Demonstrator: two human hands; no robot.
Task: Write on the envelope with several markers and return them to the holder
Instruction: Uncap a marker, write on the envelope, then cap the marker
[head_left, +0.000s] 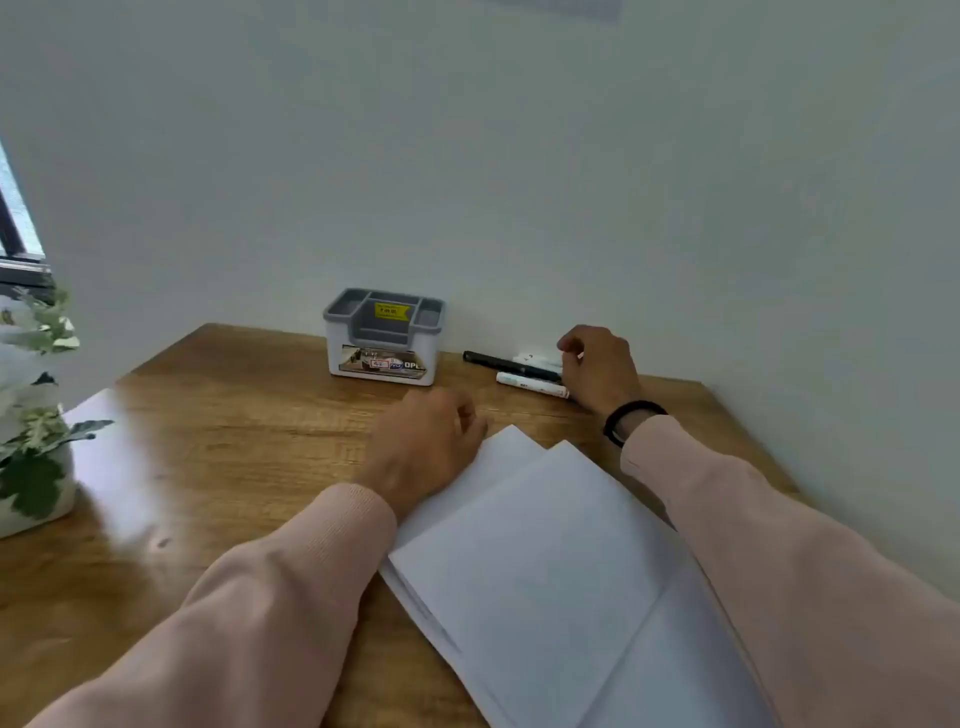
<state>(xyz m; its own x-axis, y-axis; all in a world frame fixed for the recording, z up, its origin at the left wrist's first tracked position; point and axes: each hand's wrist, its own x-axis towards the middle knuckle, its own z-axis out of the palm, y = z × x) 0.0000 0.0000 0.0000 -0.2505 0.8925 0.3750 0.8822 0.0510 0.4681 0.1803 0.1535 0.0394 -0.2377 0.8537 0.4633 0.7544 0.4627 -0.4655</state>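
Observation:
A stack of white envelopes (540, 561) lies on the wooden desk (234, 447) in front of me. My left hand (426, 447) rests on the stack's far left corner with its fingers curled and nothing in them. At the back right, by the wall, lie a black marker (504, 362) and two white markers, the nearer white marker (527, 385) in front of it and the farther white marker (535, 358) behind it. My right hand (600, 369) covers their right ends, its thumb and fingers closed on the farther white marker. The grey-and-white holder (384, 338) stands at the back centre with no markers showing in it.
A white pot with a green-and-white plant (31, 431) stands at the desk's left edge. The pale wall runs right behind the holder and the markers. A window frame (15, 244) shows at the far left. A black band sits on my right wrist.

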